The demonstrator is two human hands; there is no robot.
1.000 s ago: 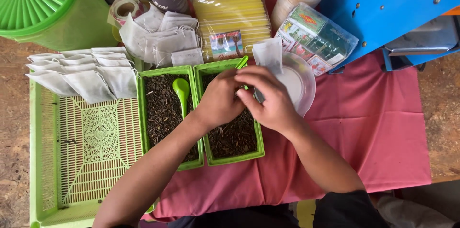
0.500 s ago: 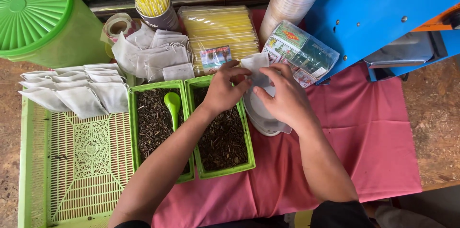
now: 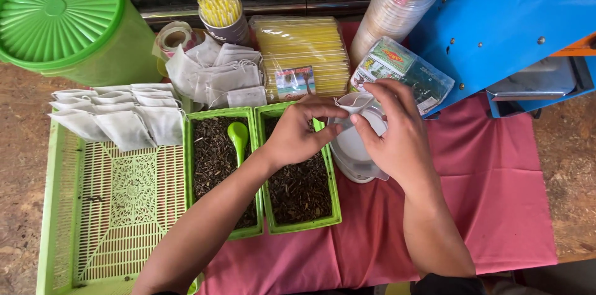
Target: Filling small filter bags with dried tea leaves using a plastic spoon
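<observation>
My left hand (image 3: 297, 131) and my right hand (image 3: 393, 136) both pinch a small white filter bag (image 3: 352, 103), holding its mouth apart over a round white dish (image 3: 354, 158). Below my left hand is a green tray of dark dried tea leaves (image 3: 300, 194). A second green tray of tea leaves (image 3: 212, 152) to its left holds a green plastic spoon (image 3: 238, 134).
A large green lattice tray (image 3: 118, 202) at left carries a row of filled white bags (image 3: 118, 116). Behind lie loose empty bags (image 3: 217, 71), a cup of yellow straws (image 3: 222, 13), a pack of straws (image 3: 304, 53), stacked cups (image 3: 397, 3), a green lidded tub (image 3: 68, 22) and a blue machine (image 3: 515, 22).
Both hands rose from over the right tea tray to the white dish. The white bag, earlier flat in my fingers, is now held spread apart between both hands.
</observation>
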